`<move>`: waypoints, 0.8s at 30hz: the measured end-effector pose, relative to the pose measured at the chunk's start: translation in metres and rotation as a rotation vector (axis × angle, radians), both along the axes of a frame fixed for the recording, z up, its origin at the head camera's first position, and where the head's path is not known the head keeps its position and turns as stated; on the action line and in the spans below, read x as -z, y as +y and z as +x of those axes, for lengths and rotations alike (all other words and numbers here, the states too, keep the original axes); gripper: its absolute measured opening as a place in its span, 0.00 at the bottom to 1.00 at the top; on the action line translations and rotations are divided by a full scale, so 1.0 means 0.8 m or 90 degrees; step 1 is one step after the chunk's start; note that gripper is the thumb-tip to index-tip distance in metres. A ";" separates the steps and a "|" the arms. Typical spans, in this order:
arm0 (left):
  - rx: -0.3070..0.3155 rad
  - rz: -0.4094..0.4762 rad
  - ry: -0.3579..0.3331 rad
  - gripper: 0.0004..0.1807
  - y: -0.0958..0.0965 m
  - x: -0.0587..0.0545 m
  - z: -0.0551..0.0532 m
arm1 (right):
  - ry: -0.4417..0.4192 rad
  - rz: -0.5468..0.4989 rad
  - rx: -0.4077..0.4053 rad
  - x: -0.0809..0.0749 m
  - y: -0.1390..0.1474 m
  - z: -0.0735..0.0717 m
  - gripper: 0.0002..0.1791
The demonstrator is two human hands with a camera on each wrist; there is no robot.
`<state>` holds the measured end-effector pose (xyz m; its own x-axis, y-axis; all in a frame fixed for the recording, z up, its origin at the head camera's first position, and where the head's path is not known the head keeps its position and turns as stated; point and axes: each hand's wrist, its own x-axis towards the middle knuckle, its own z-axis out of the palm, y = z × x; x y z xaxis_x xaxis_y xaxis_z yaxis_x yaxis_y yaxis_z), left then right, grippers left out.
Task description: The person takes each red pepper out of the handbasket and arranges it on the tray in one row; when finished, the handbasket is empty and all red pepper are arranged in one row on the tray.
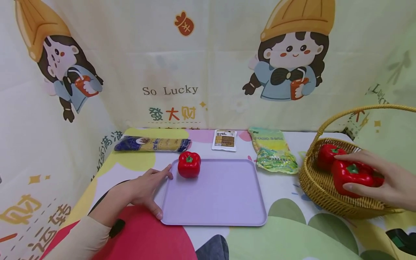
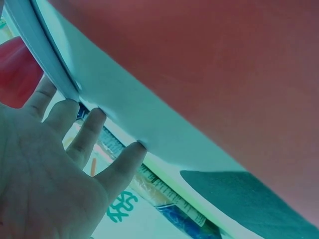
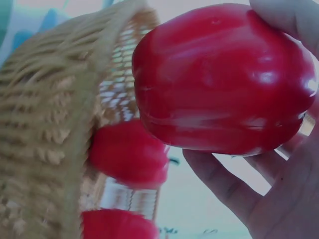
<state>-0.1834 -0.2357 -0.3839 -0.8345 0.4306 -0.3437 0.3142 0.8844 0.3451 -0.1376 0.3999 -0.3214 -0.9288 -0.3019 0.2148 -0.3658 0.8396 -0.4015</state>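
My right hand (image 1: 386,177) grips a red bell pepper (image 1: 352,177) over the wicker basket (image 1: 312,177), thumb on one side and fingers on the other. The right wrist view shows this pepper (image 3: 224,79) close up, with two more red peppers (image 3: 129,154) inside the basket. My left hand (image 1: 144,191) rests along the left side of a pale purple tray (image 1: 221,195), its thumb at the near corner. In the left wrist view the left hand's fingers (image 2: 89,132) are spread and fairly straight. Another red bell pepper (image 1: 189,165) sits upright in the tray's far left corner.
Behind the tray lie a long blue-and-yellow packet (image 1: 152,143), a small white-and-brown sachet (image 1: 224,140) and a green-yellow bag (image 1: 273,150). The basket's tall arched handle (image 1: 328,122) rises at the right. A printed cloth (image 1: 208,65) hangs behind the table.
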 end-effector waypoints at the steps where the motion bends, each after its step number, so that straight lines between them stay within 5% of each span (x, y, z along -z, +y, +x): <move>1: -0.001 -0.002 -0.001 0.84 0.000 0.000 0.000 | 0.006 -0.006 -0.004 -0.002 -0.003 -0.001 0.45; 24: -0.017 -0.027 -0.018 0.80 0.001 -0.002 -0.003 | 0.055 -0.092 -0.050 -0.016 -0.084 -0.015 0.48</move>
